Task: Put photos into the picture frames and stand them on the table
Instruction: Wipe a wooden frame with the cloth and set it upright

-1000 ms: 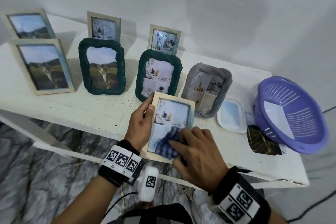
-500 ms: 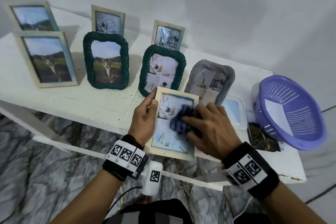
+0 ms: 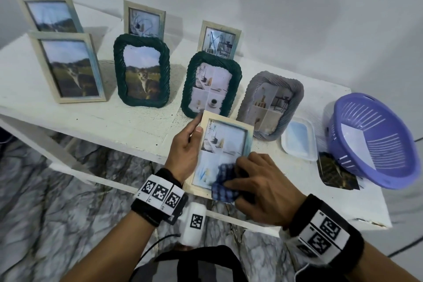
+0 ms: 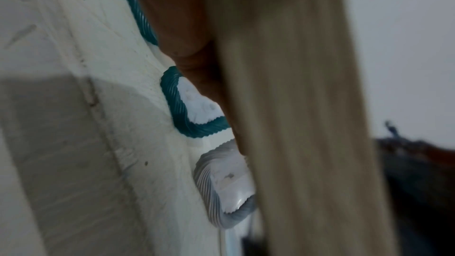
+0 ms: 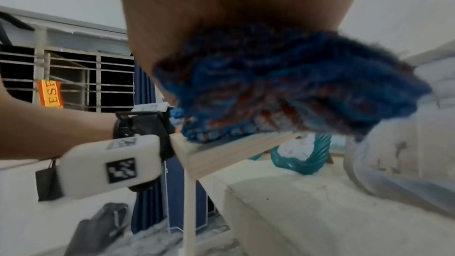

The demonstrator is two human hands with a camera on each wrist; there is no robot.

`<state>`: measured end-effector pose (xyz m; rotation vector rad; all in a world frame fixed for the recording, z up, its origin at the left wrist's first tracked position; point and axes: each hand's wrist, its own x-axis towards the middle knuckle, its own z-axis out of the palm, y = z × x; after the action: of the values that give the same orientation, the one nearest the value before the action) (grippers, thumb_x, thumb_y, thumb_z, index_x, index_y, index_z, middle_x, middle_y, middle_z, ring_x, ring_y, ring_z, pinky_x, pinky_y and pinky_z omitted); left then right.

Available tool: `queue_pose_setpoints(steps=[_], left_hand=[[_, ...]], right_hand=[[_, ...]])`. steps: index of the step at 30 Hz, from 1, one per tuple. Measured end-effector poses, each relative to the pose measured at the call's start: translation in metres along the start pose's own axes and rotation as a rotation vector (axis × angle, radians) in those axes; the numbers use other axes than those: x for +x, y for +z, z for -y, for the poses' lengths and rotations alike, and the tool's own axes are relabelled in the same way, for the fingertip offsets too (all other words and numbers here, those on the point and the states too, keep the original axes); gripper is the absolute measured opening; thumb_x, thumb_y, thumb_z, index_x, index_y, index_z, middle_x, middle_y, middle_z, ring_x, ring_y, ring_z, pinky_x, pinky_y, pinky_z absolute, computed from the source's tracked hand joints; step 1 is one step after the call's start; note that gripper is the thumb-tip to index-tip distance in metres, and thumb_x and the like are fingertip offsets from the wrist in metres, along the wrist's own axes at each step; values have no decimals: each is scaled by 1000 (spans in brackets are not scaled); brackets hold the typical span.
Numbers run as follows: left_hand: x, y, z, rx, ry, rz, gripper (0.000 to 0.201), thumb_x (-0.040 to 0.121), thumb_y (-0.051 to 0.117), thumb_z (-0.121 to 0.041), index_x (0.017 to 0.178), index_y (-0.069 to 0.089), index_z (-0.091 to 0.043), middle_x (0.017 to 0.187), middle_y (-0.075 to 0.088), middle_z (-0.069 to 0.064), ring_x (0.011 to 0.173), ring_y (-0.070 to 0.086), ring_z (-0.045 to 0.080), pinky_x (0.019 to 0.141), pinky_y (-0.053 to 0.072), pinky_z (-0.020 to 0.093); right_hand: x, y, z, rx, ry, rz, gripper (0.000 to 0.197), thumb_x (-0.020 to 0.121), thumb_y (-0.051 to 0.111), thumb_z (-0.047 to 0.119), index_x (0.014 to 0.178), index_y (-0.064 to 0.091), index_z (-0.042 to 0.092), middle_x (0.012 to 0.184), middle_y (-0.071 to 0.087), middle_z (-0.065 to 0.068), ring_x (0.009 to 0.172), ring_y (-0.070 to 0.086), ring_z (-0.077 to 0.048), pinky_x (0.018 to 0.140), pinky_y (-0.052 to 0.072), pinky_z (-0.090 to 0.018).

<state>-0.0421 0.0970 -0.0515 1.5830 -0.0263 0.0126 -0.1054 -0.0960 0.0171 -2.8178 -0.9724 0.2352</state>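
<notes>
A pale wooden picture frame (image 3: 225, 131) with a photo of interiors in it is tilted over the front edge of the white table (image 3: 68, 119). My left hand (image 3: 185, 151) grips its left side, thumb on the front. My right hand (image 3: 256, 188) holds a bunched blue checked cloth (image 3: 223, 186) and presses it on the lower part of the frame's glass. The right wrist view shows the cloth (image 5: 283, 87) lying on the frame's edge (image 5: 221, 155). In the left wrist view the frame's side (image 4: 295, 104) fills the picture beside my fingers (image 4: 177, 17).
Several filled frames stand on the table: two green woven ones (image 3: 142, 75) (image 3: 211, 82), a grey woven one (image 3: 270, 105) and pale wooden ones (image 3: 68, 68) behind and left. A clear lid (image 3: 298, 138), a loose photo (image 3: 336, 174) and a purple basket (image 3: 375, 142) lie at the right.
My right hand has drawn the cloth down the glass, from the frame's middle to its lower part. The left hand keeps its hold on the frame's left side.
</notes>
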Motion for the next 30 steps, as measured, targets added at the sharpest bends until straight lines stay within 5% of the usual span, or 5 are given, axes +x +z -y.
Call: queue_pose_setpoints(steps=[5, 9, 11, 17, 30], left_hand=[[-7, 11, 8, 1, -31, -26, 41, 105, 38, -14, 146, 42, -10, 142, 51, -1, 128, 49, 4, 109, 37, 18], [-11, 16, 14, -61, -90, -41, 41, 102, 44, -23, 143, 47, -15, 135, 59, 0, 124, 55, 12, 110, 41, 31], [-14, 13, 16, -3, -74, -39, 40, 104, 42, -20, 143, 46, -16, 127, 61, -4, 117, 57, 10, 106, 42, 24], [-5, 8, 5, 0, -32, -67, 42, 105, 39, -21, 146, 43, -11, 142, 53, 3, 132, 49, 12, 113, 37, 40], [-12, 7, 1, -108, -123, -122, 38, 104, 42, -14, 141, 50, -15, 128, 63, -1, 112, 63, 7, 104, 47, 33]], right_hand=[[18, -7, -6, -99, 150, -113, 37, 80, 48, 42, 108, 71, 31, 87, 48, -1, 81, 42, -23, 76, 35, -39], [23, 0, 18, -39, 20, -59, 35, 78, 48, 37, 102, 72, 32, 83, 42, 0, 78, 35, -20, 71, 34, -36], [14, -2, 16, -37, -41, 22, 33, 78, 49, 37, 103, 70, 36, 83, 43, 0, 77, 36, -20, 71, 34, -36], [27, -10, 13, -90, 94, -100, 40, 80, 45, 37, 111, 70, 34, 85, 43, -2, 79, 39, -23, 74, 37, -39], [26, -4, 27, -66, -32, -9, 37, 83, 43, 38, 111, 67, 39, 85, 35, 3, 80, 31, -17, 74, 33, -37]])
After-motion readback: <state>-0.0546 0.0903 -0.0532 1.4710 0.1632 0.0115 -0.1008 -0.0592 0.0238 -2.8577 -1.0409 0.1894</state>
